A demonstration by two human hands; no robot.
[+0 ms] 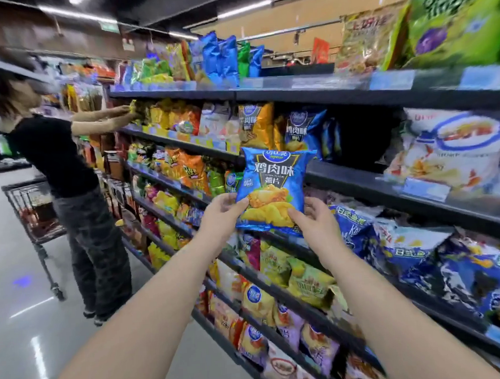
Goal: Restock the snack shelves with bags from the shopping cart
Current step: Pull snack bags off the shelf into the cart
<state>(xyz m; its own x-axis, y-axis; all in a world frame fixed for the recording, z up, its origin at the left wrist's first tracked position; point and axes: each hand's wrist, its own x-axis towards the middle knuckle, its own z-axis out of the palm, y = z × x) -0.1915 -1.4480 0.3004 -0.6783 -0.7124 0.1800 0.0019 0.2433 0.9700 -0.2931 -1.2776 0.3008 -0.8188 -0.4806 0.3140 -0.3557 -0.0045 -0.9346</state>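
A blue chip bag (274, 182) with yellow chips printed on it is held upright in front of the snack shelves. My left hand (222, 212) pinches its lower left edge. My right hand (313, 223) grips its lower right corner. Behind the bag, on the second shelf (357, 179), stands a matching blue bag (305, 129) beside a dark gap (364, 138). A shopping cart (33, 210) stands down the aisle at the left.
A person in a black top (58, 157) stands by the cart, reaching both hands onto a shelf. Shelves packed with snack bags run along the right, with several rows below my arms. The grey aisle floor (25, 313) lies to the left.
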